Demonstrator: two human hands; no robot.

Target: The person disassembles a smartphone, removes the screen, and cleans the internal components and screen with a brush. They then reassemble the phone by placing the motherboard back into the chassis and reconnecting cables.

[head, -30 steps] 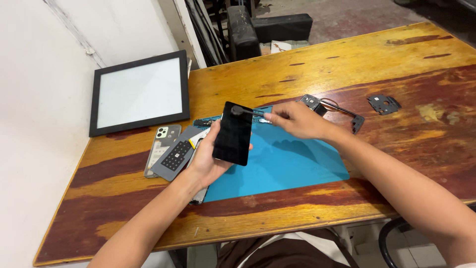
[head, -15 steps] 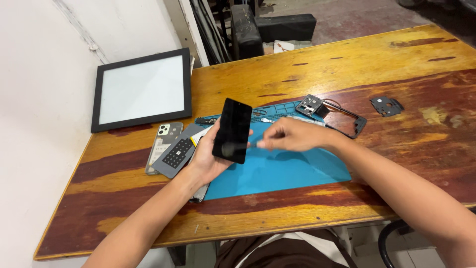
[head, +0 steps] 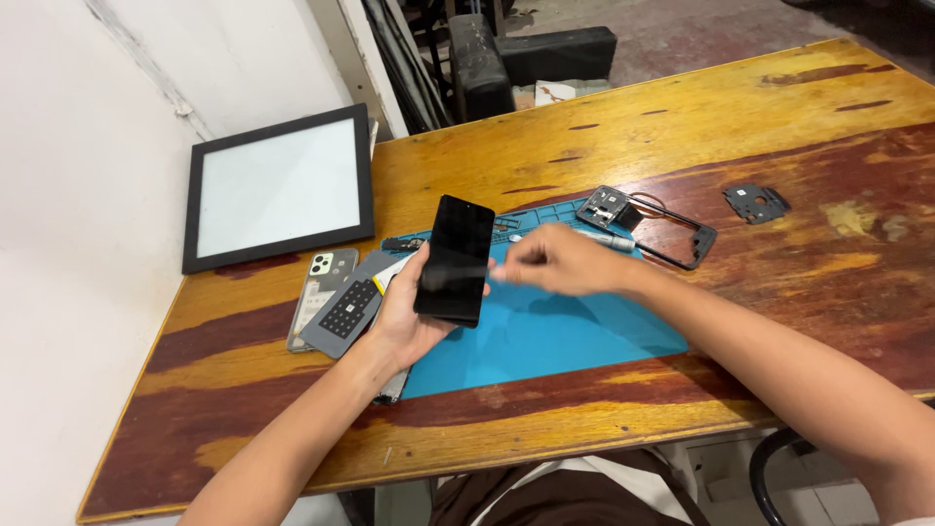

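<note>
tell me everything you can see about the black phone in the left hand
The black phone is a slim rectangular slab with rounded corners and a dark, unlit, glossy glass face. The left hand holds it above the blue work mat, standing on end and leaning slightly right, gripped from behind and below. The right hand is at its right edge, fingertips blurred; contact is unclear. No cracks show.

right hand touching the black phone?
Cannot tell. In the head view the right hand has blurred fingertips at the edge of the black phone, held in the left hand.
</note>
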